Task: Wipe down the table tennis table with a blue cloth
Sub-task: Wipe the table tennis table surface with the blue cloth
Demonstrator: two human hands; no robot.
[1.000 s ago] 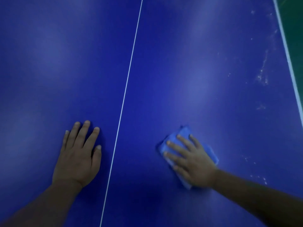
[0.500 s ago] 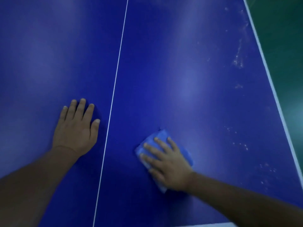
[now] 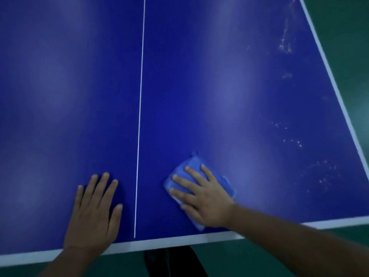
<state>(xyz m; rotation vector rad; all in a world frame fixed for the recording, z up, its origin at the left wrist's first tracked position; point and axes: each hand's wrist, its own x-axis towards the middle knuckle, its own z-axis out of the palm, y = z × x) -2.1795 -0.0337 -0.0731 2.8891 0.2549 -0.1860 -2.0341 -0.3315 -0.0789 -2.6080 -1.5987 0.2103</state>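
1. Green flooring (image 3: 349, 56) surrounds the blue table (image 3: 199, 86), whose white border runs along the near and right edges; a thin white centre line (image 3: 140, 116) divides the surface.
2. Blue cloth (image 3: 191, 164): folded into a pad, lying flat on the right half of the table, near the front edge and just right of the centre line.
3. Right hand (image 3: 205, 198): rests on top of the cloth with its grip spread, fingers straight and fanned. It presses the pad down rather than pinching it, which judged from the pose keeps the whole fold in contact with the surface while wiping.
4. Left hand (image 3: 93, 214): grip spread, palm flat on the bare table left of the centre line, holding nothing. It appears placed as a brace for leaning over the table.
5. White specks and smears (image 3: 285, 43) show along the right side, well apart from the cloth. That zone appears unwiped; the task looks incomplete.
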